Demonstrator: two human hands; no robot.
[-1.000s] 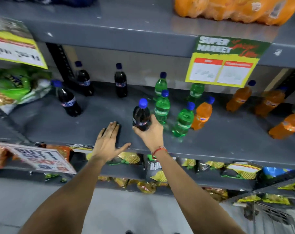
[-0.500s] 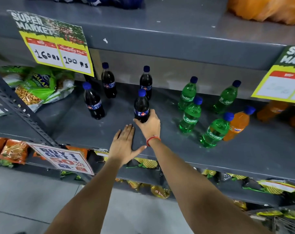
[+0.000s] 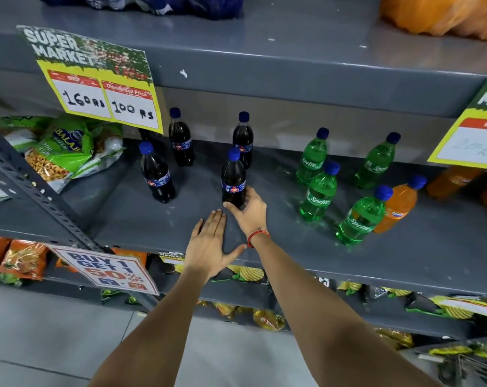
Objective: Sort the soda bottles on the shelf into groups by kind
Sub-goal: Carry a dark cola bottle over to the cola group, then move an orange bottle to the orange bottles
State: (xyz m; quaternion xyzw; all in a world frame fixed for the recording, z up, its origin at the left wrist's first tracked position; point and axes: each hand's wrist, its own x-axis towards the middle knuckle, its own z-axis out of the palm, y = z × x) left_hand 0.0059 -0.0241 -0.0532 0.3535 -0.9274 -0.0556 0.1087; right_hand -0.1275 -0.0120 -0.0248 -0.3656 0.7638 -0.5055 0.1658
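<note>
My right hand [image 3: 249, 210] grips the base of a dark cola bottle [image 3: 233, 178] with a blue cap, upright on the grey shelf [image 3: 264, 247]. My left hand [image 3: 208, 243] lies flat on the shelf just in front of it, fingers spread. Three more cola bottles stand nearby: one to the left [image 3: 156, 174], two behind [image 3: 180, 138] [image 3: 242, 139]. Several green Sprite bottles [image 3: 319, 191] stand to the right. One orange soda bottle [image 3: 400, 205] leans beside the nearest green one [image 3: 360, 217].
A yellow price sign [image 3: 97, 82] hangs from the shelf above and covers the back left. Snack bags [image 3: 66, 149] lie at the shelf's left end. More orange bottles [image 3: 454, 177] stand at the far right, under a second sign [image 3: 471, 127]. Chip packets fill the lower shelf.
The view has swung left along the shelf. My right hand has carried the cola bottle leftwards, away from the green bottles, to the cola group. My left hand stays flat on the shelf.
</note>
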